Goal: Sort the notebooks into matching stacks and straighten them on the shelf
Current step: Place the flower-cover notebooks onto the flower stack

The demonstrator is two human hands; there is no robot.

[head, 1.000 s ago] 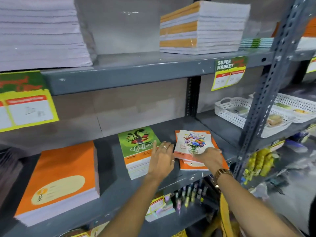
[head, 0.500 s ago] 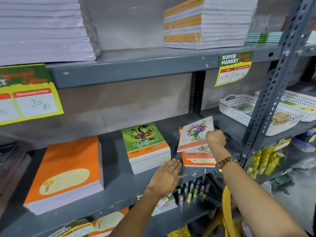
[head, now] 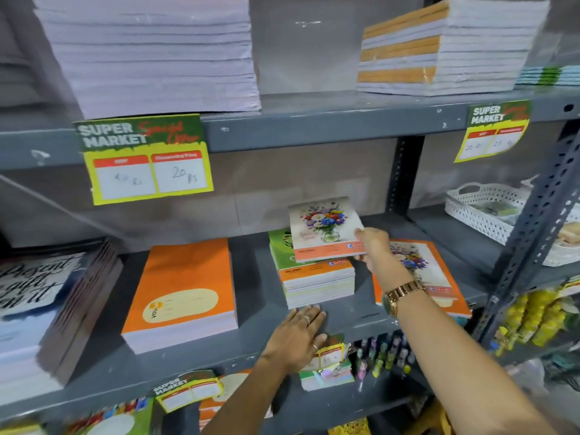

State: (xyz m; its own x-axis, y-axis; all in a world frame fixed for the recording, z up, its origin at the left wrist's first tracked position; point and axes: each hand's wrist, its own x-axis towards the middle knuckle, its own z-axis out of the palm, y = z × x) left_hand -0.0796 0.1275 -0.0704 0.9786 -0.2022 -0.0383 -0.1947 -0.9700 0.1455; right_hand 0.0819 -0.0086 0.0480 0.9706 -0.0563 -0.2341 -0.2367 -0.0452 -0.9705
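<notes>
Head view: the right hand (head: 372, 246) pinches the lower right corner of a flower-print notebook (head: 324, 229), held tilted above the green-covered stack (head: 317, 277) in the middle of the shelf (head: 345, 315). The left hand (head: 298, 335) lies flat and open on the bare shelf, fingertips just touching the foot of that stack, holding nothing. A corner pinch on a thin, glossy cover looks weak; the notebook could swing, slip and land askew. It also appears to match the flower-print stack (head: 433, 274) to the right, not the green one below it, so setting it down here would probably mix the designs. The green stack's paper edges look slightly uneven, and a nudge could skew them further. The covers are smooth card, flat and rectangular; the orange stack (head: 183, 290) to the left is thicker, with pale page edges. The shelf is painted grey metal.
</notes>
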